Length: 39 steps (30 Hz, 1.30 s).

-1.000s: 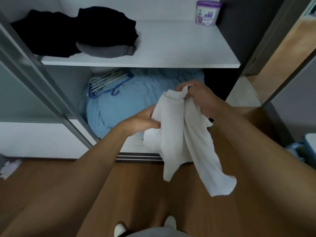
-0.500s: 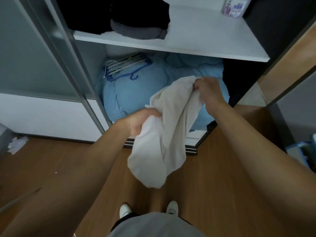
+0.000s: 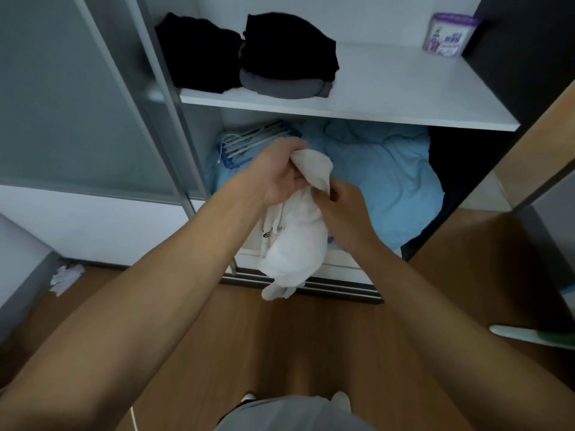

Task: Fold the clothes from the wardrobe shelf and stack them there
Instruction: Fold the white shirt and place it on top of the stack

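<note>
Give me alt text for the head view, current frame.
A person's left hand and right hand grip a bunched white garment in front of a white wardrobe shelf. The shelf holds black clothes stacked on a grey garment, and a purple-lidded container. Below it lie a blue duvet and hangers.

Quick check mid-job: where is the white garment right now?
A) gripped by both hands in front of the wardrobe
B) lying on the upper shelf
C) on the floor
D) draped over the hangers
A: the left hand and right hand both grip the white garment, which hangs below them, off the shelf.
</note>
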Motion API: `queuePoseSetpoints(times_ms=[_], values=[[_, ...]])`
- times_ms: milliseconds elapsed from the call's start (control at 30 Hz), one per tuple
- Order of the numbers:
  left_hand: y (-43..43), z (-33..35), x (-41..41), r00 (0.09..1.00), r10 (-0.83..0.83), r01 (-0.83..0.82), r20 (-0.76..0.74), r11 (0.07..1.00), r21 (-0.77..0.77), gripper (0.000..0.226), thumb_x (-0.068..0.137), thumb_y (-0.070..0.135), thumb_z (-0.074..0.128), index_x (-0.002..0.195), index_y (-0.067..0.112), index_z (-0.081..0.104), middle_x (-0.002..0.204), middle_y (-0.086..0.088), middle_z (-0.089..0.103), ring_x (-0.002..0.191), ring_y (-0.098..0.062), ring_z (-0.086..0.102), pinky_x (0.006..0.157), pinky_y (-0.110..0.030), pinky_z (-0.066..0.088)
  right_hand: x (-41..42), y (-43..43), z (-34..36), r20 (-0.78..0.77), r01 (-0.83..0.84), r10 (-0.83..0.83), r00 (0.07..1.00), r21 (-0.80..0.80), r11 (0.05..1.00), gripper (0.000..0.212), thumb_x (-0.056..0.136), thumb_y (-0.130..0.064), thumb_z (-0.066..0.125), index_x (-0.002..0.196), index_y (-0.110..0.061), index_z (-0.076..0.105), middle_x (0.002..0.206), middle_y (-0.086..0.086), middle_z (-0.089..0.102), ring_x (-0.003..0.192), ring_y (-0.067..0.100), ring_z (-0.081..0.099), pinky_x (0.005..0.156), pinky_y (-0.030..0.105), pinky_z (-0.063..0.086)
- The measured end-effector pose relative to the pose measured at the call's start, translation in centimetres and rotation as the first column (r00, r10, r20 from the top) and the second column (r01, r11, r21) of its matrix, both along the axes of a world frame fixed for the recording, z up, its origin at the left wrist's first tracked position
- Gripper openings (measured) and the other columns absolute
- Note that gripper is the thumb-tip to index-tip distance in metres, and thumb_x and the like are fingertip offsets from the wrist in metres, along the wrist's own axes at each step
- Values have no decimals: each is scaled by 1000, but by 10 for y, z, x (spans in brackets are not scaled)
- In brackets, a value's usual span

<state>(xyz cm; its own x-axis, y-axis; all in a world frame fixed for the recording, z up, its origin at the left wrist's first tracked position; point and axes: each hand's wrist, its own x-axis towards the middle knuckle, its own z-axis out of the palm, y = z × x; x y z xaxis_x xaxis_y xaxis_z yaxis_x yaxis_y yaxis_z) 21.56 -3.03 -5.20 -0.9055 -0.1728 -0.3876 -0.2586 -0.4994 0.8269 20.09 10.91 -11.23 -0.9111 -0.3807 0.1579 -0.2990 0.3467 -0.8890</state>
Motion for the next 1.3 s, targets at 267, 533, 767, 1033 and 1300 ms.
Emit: queuePoseSetpoints(times_ms=[267, 533, 767, 1033, 1300], values=[[-50, 4, 3, 997, -42, 65, 65, 913, -403, 23, 96, 31, 60, 102, 10, 68, 92, -8, 79, 83, -21, 75, 68, -29, 60, -34, -9, 59, -118, -75, 72, 990, -26, 997, 11, 93, -12, 57, 90, -12, 68, 76, -8, 62, 59, -8, 52, 57, 7, 40], [-33, 3, -8, 985, -84, -47, -150, 706, -707, 15, 88, 22, 75, 88, 16, 61, 85, -3, 65, 76, -13, 61, 71, -29, 53, -57, -11, 99, 112, -3, 1, 994, 12, 1000, 18, 81, -26, 65, 72, -14, 56, 69, 5, 44, 62, 14, 42, 56, 25, 32], [-6, -6, -26, 958, -258, 1, -127, 443, -897, 15, 82, 15, 75, 92, 6, 70, 87, -6, 72, 77, -15, 66, 71, -34, 52, -60, 0, 110, 285, -64, 64, 956, -10, 998, 17, 74, -20, 77, 84, -6, 76, 82, 11, 74, 75, 17, 65, 67, 29, 52], [-16, -20, -47, 976, -95, -138, -196, 430, -892, 19, 85, 9, 55, 68, 5, 63, 61, 2, 53, 48, -3, 40, 47, -19, 32, -79, 35, 99, -94, -114, 180, 979, 481, 870, 33, 77, -6, 67, 106, -21, 62, 98, -8, 59, 84, 10, 56, 64, 22, 42], [-24, -13, -53, 946, -182, -237, -268, 177, -955, 7, 82, 15, 63, 76, 17, 66, 73, 5, 62, 65, -8, 53, 61, -27, 43, -81, 56, 52, -389, 241, 0, 921, 570, 785, 32, 87, -10, 50, 59, -21, 39, 65, -7, 46, 71, 18, 51, 51, 28, 24]])
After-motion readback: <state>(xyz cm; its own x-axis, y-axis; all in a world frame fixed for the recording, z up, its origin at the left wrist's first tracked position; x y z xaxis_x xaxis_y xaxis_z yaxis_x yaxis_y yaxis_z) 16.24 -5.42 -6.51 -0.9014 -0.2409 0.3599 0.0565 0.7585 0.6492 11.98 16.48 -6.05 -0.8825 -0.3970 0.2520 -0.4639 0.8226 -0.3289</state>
